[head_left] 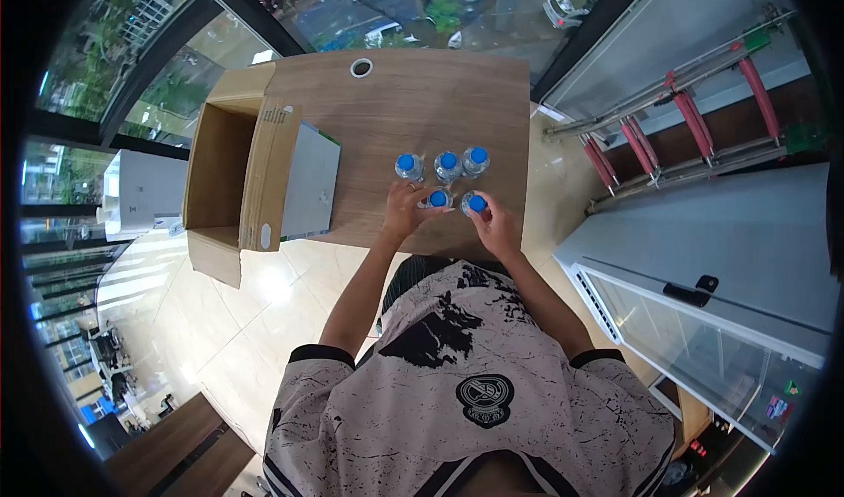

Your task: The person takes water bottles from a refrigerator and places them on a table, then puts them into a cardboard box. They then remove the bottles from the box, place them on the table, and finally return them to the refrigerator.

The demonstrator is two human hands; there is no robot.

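Note:
Several clear bottles with blue caps stand upright on the wooden table [431, 101]. My left hand [407, 210] is closed round the front left bottle [438, 199], thumb and fingers on its sides near the cap. The front right bottle [476, 203] is in my right hand [497, 227], its fingers against the cap and side. Behind them are a back left bottle [409, 166], a back middle bottle [447, 166] and a back right bottle [476, 160]; the last two stand close together.
An open cardboard box [274, 176] stands at the table's left side, its flaps folded out. A round grommet [361, 67] lies near the far edge. To the right are a folded ladder [690, 123] and a white cabinet [712, 242]. Windows rise beyond the table.

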